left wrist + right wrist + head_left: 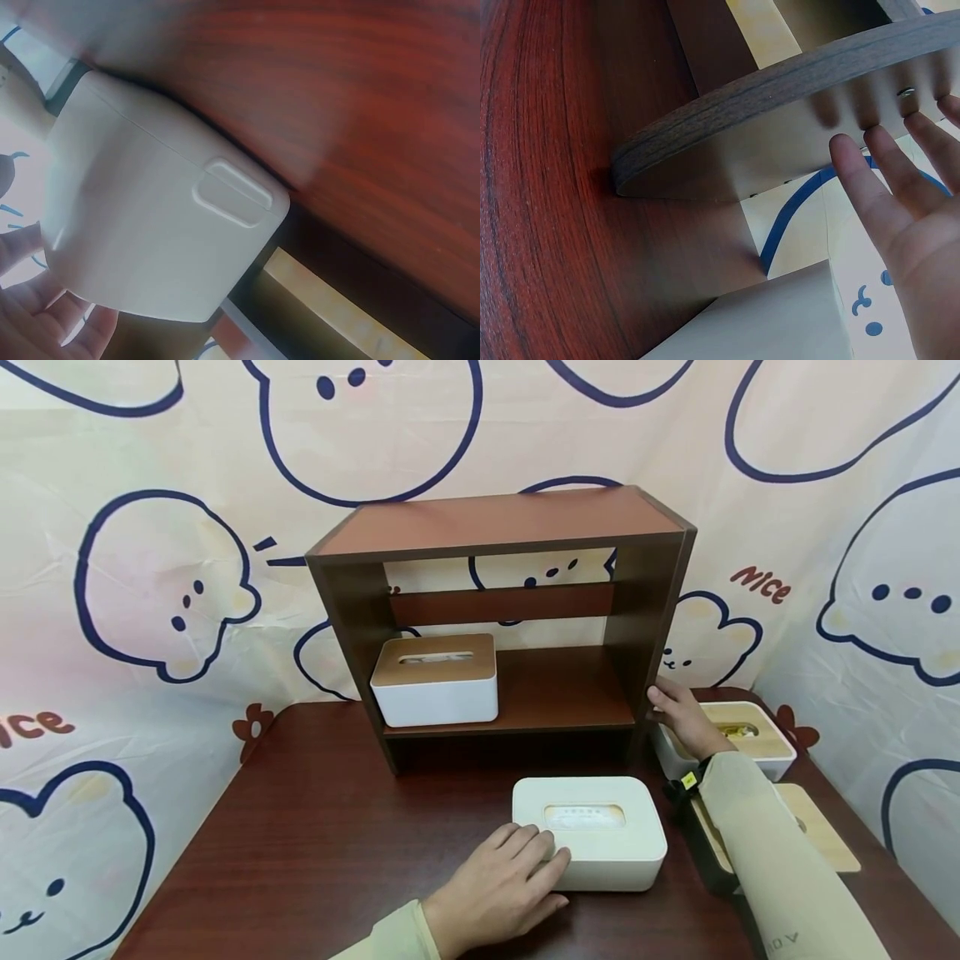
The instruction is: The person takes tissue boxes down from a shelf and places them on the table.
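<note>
A white tissue box [592, 872] with a slot in its white top stands at the front of the table. My left hand [501, 885] lies at its near left edge, fingers extended and touching it. The left wrist view shows the fingertips along the edge of the same white box [150, 202]. My right hand [688, 722] is at the right side of a brown open shelf [510, 522]. In the right wrist view its fingers stretch out, tips at the shelf's outer side panel [735, 161]. Neither hand grips anything.
Inside the shelf, at the left, sits a white tissue box with a wooden lid [435, 697]. To the right, partly behind my right arm, are another white wooden-lidded box [772, 747] and a dark wooden-lidded box [817, 831]. A cartoon-printed curtain [172, 593] surrounds the table [315, 827].
</note>
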{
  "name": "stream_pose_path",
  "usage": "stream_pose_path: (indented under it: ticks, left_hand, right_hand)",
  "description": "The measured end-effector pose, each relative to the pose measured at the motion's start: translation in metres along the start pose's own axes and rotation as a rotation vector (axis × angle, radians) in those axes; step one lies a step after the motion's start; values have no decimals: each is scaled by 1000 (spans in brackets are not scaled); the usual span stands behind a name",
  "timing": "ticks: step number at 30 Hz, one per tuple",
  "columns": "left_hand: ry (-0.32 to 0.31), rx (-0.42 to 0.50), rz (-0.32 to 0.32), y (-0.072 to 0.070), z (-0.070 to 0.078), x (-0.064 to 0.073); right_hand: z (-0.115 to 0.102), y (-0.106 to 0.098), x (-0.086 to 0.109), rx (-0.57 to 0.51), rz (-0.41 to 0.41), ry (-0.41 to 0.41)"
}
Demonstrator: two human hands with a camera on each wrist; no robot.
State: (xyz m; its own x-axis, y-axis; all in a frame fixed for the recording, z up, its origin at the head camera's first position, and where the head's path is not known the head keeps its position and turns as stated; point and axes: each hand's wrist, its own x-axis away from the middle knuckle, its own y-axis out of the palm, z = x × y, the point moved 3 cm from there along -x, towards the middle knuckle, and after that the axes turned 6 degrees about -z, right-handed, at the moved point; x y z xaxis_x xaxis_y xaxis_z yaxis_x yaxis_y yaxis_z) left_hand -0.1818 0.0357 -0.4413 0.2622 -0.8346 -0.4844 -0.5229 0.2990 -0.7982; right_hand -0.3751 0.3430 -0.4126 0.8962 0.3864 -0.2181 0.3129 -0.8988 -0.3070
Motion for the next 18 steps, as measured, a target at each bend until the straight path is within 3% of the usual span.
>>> stream_pose_path:
  ticks: [7, 13, 18]
  left_hand:
    - [1, 4, 3, -1, -3, 2]
    - [17, -7, 75, -1, -4, 3]
    - [16, 2, 40, -1, -7, 4]
  right_hand:
    - [2, -2, -1, 13, -5, 7]
    - [3, -2, 0, 11, -5, -15]
    - [2, -2, -1, 13, -5, -7]
